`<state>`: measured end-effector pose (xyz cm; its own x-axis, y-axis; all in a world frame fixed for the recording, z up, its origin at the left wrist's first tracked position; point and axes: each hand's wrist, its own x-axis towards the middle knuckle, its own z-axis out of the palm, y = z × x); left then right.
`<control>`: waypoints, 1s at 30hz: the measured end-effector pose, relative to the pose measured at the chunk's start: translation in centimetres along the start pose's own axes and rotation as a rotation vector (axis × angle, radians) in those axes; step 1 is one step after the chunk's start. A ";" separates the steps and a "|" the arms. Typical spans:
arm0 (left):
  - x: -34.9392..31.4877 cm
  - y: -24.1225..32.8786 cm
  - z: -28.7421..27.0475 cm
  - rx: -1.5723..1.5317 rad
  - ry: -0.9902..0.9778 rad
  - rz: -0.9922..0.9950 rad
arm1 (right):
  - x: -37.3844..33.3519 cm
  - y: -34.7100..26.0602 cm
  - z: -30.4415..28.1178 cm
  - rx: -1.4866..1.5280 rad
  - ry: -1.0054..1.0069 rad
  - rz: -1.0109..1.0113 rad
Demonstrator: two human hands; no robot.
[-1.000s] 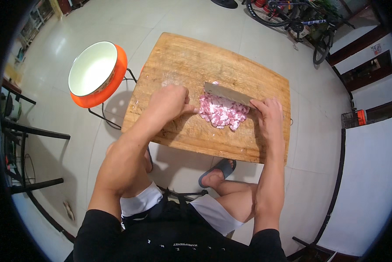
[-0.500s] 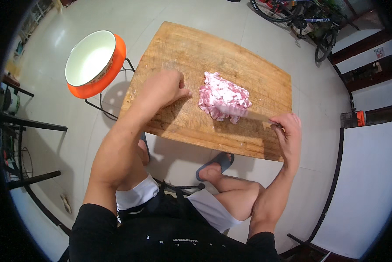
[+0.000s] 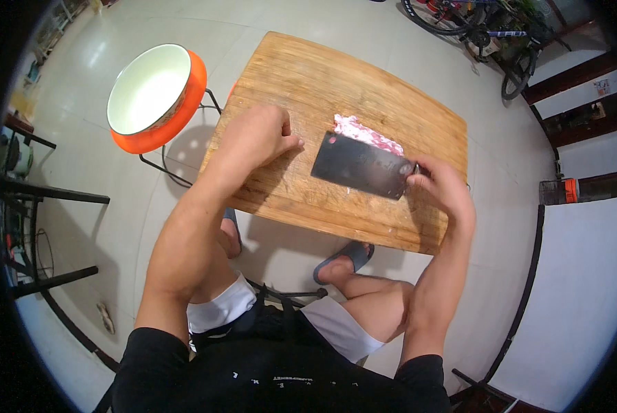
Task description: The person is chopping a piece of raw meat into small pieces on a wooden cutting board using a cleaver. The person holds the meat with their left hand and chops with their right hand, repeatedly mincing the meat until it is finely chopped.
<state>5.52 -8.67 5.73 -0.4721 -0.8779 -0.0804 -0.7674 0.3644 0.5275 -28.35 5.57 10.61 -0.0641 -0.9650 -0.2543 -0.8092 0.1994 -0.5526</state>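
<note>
Chopped raw meat (image 3: 370, 138), pink and white, lies on a thick wooden cutting board (image 3: 301, 69). My right hand (image 3: 440, 180) is wrapped round the handle of a cleaver (image 3: 360, 165). The cleaver's dark, broad blade lies over at a low angle along the meat's near side, hiding the near part of the pile; whether it touches the meat I cannot tell. To the left of the meat, my left hand (image 3: 262, 131) rests on the board, its fingers curled in and its thumb toward the meat. Nothing shows in it.
At the board's left, a white enamel bowl (image 3: 150, 89) sits on an orange stool (image 3: 131, 141) with black legs. A bicycle (image 3: 501, 41) stands far right. Black metal bars (image 3: 54, 193) jut in from the left. My slippered feet are under the board's near edge.
The cleaver has turned from edge-down in the meat to blade laid over at the pile's near side. The meat is narrower, pushed toward the far side. My left hand has stayed put.
</note>
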 end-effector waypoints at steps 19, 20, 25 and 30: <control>1.0 0.9 3.5 -0.156 0.177 0.220 | -4.7 6.0 -0.4 0.413 0.378 0.228; 1.8 1.1 4.5 -0.188 0.248 0.321 | -5.1 5.9 0.1 0.482 0.387 0.235; 2.5 3.4 6.3 -0.202 0.111 0.492 | -6.3 2.3 3.3 0.855 0.425 0.356; 1.6 4.4 4.8 -0.128 -0.026 0.427 | -7.2 0.1 4.4 0.825 0.541 0.232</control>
<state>-0.66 -6.99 3.83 -0.7474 -0.6480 0.1467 -0.4422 0.6499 0.6181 -25.36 13.28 8.91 -0.5903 -0.7942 -0.1442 -0.1005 0.2496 -0.9631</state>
